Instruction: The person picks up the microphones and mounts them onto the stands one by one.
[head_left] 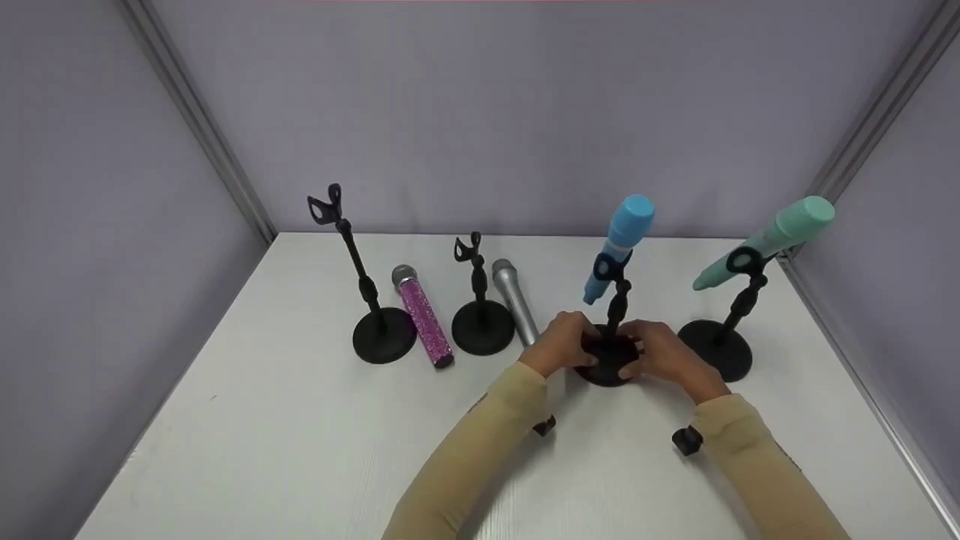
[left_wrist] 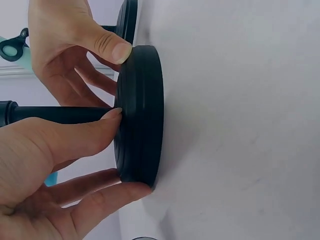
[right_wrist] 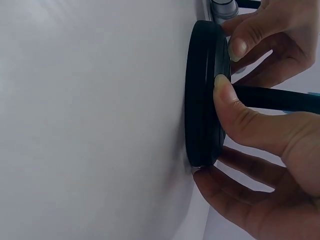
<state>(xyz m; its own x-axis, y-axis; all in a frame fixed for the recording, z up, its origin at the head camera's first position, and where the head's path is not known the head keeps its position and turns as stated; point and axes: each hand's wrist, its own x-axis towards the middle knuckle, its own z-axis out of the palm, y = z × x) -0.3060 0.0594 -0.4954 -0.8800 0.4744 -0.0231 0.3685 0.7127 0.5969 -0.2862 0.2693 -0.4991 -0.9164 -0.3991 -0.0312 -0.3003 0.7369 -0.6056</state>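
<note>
A black desk microphone stand has its round base (head_left: 606, 375) between my two hands, and a blue microphone (head_left: 630, 221) leans in its clip. My left hand (head_left: 561, 345) grips the base from the left, thumb on top and fingertips at the lower rim, as the left wrist view shows close by. Opposite, my right hand (head_left: 660, 352) pinches the right side of the same base; in the right wrist view its thumb (right_wrist: 245, 117) presses the top and a fingertip is at the underside. The base edge is close over the white table (left_wrist: 240, 125).
Right of the hands, another stand (head_left: 716, 349) carries a mint-green microphone (head_left: 787, 225). A silver microphone (head_left: 516, 296) lies partly behind my left hand. Further left are a short stand (head_left: 483, 330), a pink glitter microphone (head_left: 425, 319) and a taller stand (head_left: 384, 337). Grey walls (head_left: 480, 112) enclose the table.
</note>
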